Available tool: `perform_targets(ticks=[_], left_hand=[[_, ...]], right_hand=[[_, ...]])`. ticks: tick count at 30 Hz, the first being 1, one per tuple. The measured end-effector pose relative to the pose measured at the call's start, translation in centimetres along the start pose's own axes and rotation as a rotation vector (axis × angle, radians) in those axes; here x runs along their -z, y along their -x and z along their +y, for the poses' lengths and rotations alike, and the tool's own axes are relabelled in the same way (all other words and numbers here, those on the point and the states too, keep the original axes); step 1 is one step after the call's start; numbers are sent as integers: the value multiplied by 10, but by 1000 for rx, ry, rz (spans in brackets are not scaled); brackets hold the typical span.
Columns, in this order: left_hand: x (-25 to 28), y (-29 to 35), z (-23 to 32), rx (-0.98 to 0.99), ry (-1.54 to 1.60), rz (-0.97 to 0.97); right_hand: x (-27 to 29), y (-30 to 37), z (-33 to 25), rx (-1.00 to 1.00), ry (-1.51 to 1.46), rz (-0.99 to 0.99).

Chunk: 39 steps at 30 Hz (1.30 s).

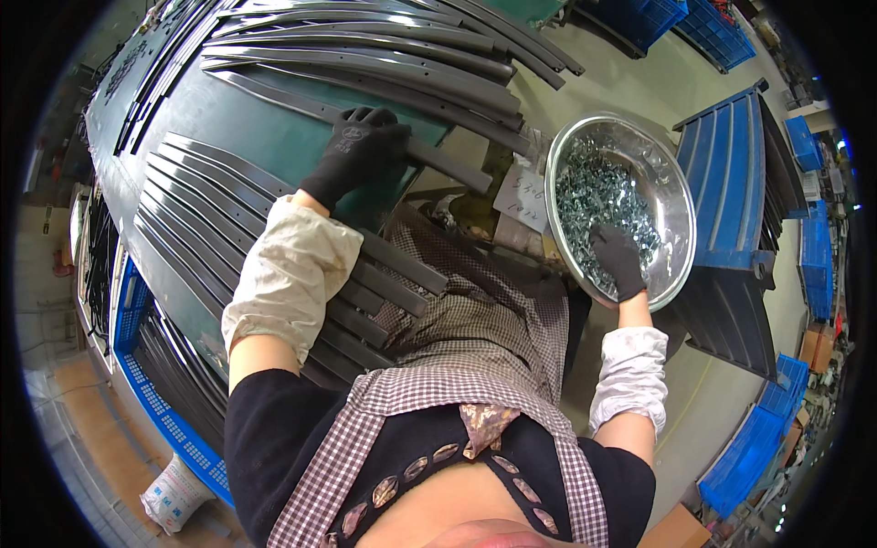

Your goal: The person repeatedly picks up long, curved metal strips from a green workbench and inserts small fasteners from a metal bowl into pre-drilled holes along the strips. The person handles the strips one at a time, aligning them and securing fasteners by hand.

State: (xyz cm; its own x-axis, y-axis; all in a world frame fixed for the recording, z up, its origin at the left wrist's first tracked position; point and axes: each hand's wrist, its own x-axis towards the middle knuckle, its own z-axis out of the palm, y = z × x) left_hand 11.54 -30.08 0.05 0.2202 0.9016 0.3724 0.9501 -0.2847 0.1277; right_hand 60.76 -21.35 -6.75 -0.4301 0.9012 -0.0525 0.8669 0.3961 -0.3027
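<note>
Black strip lies left of the metal bowl — left grip curled around it, probably for steadiness; right grip sits inside among metal pieces — closure and hold I cannot tell.

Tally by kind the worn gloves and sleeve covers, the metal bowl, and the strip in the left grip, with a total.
Black gloves: 2
Pale sleeve covers: 2
Metal bowl: 1
Dark strip in the left hand: 1
Total: 6
</note>
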Motion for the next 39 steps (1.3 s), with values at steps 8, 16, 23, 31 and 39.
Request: perform_targets(ticks=[8, 16, 23, 31, 39], left_hand=[[14, 19, 40, 13, 269, 5], [20, 30, 50, 63, 492, -49], [28, 34, 48, -76, 515, -99], [48, 47, 86, -122, 289, 6], [56, 80, 153, 71, 694, -333]], right_hand=[[53, -3, -10, -46, -603, -205], [63, 4, 2, -249, -796, -334], [48, 27, -97, 174, -818, -19], [34, 75, -202, 626, -499, 146], [32, 87, -219, 488, -758, -65]])
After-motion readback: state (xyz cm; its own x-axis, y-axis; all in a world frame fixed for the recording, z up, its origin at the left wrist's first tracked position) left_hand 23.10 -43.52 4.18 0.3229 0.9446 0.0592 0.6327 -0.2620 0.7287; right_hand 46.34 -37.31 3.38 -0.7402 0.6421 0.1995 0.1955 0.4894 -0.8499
